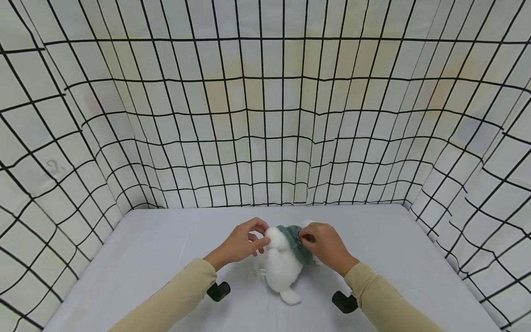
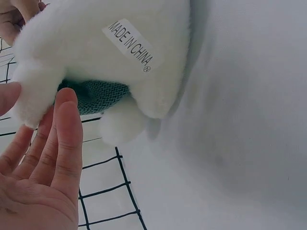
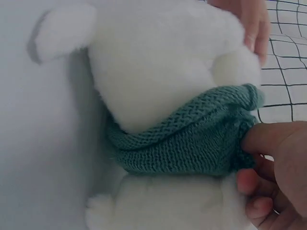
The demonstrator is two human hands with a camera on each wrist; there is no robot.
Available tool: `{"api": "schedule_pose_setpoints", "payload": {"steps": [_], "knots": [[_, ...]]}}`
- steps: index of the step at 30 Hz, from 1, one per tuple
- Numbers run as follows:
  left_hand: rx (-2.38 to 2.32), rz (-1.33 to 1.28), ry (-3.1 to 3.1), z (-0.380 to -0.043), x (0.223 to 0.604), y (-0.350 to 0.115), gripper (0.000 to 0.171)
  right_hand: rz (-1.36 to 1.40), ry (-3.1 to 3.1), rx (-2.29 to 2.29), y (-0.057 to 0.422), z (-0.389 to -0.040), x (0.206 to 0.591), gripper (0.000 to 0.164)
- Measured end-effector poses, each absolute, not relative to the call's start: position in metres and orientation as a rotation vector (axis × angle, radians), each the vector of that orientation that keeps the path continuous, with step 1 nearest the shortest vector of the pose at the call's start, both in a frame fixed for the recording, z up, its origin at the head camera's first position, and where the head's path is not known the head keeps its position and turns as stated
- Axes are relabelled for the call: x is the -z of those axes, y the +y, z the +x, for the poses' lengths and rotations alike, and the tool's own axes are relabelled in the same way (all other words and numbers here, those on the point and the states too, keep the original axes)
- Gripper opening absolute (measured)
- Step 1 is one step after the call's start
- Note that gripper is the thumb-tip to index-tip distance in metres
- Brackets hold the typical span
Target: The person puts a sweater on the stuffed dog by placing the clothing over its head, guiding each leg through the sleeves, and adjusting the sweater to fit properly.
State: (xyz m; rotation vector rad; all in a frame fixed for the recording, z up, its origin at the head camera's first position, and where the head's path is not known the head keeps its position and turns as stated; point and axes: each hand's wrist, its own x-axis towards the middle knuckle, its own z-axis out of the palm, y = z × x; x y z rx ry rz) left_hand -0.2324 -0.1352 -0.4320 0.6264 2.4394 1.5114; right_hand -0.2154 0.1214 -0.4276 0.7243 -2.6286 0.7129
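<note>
A white plush toy [image 1: 280,269] lies on the white table between both hands, a teal knitted garment [image 3: 177,143] wrapped around its middle. My right hand [image 1: 328,246] pinches the garment's gathered edge between thumb and fingers. At the toy's far end, my left hand [image 1: 242,240] touches a stubby white limb [image 2: 38,93]. Its thumb lies on one side of that limb, the long, fairly straight fingers on the other. A printed "MADE IN CHINA" label [image 2: 128,45] shows on the toy's fur in the left wrist view. A floppy ear-like flap [image 3: 67,31] sticks out near the tabletop.
White walls with a black grid [image 1: 265,115] enclose the back and sides of the table [image 1: 166,240]. Black wrist-worn devices [image 1: 218,291] stick out beneath both beige sleeves [image 1: 178,295].
</note>
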Motion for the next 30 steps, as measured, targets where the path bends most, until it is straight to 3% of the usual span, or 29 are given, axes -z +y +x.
{"api": "schedule_pose_setpoints", "payload": {"steps": [7,17,30], "knots": [[-1.553,0.625,2.397,-0.233,0.433,-0.133,0.028,0.637,-2.646,-0.54,0.112,-0.216,0.434,0.004],[-1.574,0.627,2.363,-0.234,0.43,-0.133,0.027,0.6,-2.68,-0.636,0.109,-0.215,0.438,0.035],[-1.527,0.724,2.498,-0.238,0.431,-0.127,0.025,0.539,-2.726,-0.679,0.103,-0.213,0.438,0.035]]}}
